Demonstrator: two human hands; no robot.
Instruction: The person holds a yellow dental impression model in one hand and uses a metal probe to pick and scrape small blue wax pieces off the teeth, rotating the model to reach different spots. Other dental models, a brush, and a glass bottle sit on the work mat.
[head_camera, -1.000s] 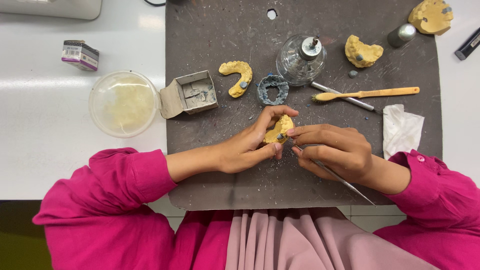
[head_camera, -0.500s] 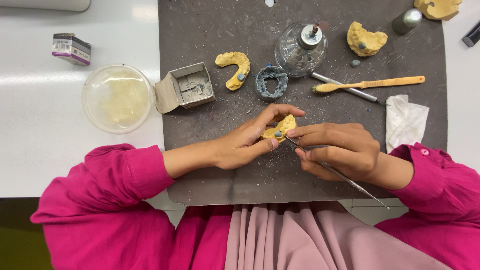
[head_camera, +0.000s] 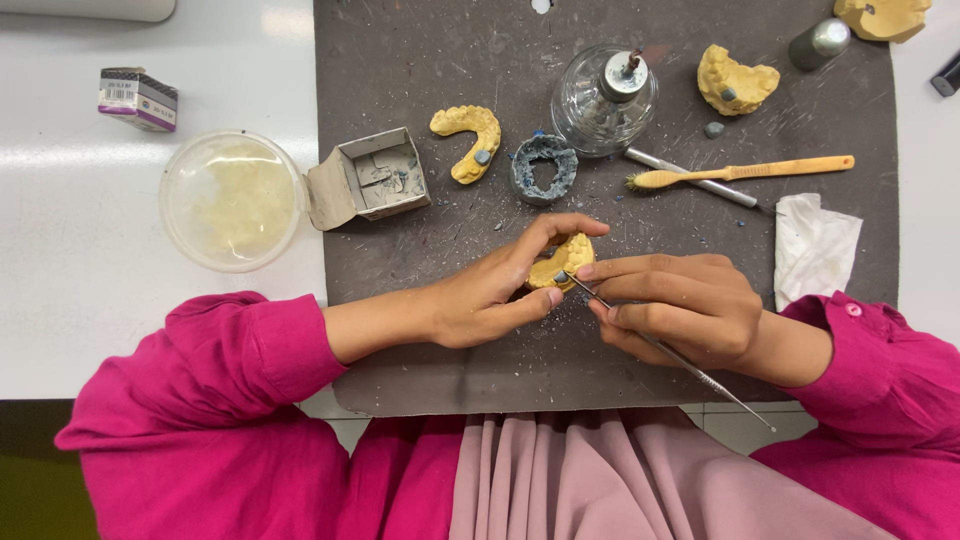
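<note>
Leftmost on the white bench (head_camera: 80, 300) sits a small printed box (head_camera: 138, 98), then a round clear plastic tub (head_camera: 232, 200) and an open grey cardboard box (head_camera: 370, 178) on the dark grey mat (head_camera: 420, 60). Centrally, the left hand (head_camera: 480, 295) pinches a yellow plaster dental cast (head_camera: 563, 260) between thumb and fingers, largely hiding it. Rightward, the right hand (head_camera: 680, 310) has fingers pressed around a thin metal carving tool (head_camera: 700, 372), tip touching the cast. A crumpled white tissue (head_camera: 815, 245) lies beyond; a second cast (head_camera: 885, 15) is cut off top right.

Four yellow dental casts: one held (head_camera: 565, 260), three lying on the mat (head_camera: 467, 140) (head_camera: 735, 80) (head_camera: 882, 15). One glass burner (head_camera: 603, 100), one toothbrush (head_camera: 740, 173), one round plastic tub (head_camera: 232, 200).
</note>
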